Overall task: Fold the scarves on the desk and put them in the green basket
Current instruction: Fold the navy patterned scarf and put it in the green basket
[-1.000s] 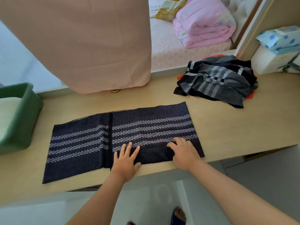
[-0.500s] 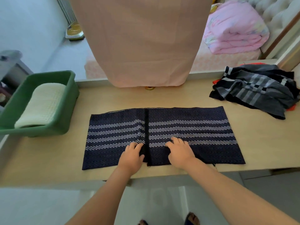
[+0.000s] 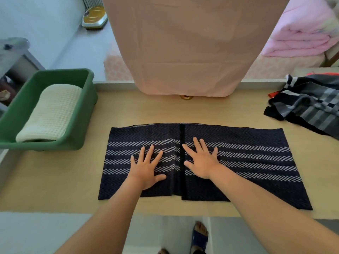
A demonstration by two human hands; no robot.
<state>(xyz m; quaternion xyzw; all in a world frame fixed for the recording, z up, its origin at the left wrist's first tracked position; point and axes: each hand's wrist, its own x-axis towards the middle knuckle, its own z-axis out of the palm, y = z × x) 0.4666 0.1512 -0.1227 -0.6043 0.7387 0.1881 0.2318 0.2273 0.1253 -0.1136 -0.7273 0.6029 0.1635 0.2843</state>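
Near front edge of surface (image 3: 183,112), mid-width: left grip (image 3: 146,167) and right grip (image 3: 201,162) flat, fingers spread wide, holding nothing, pressing navy striped scarf (image 3: 256,162) either side of its dark centre line. Green basket (image 3: 86,110) at left edge, cream folded scarf (image 3: 51,114) inside. Grey striped scarf (image 3: 310,109) crumpled at right edge.

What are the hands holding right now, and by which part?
Nothing is held. The left hand and right hand lie flat, fingers spread, on the dark striped scarf, one on either side of its dark middle line.
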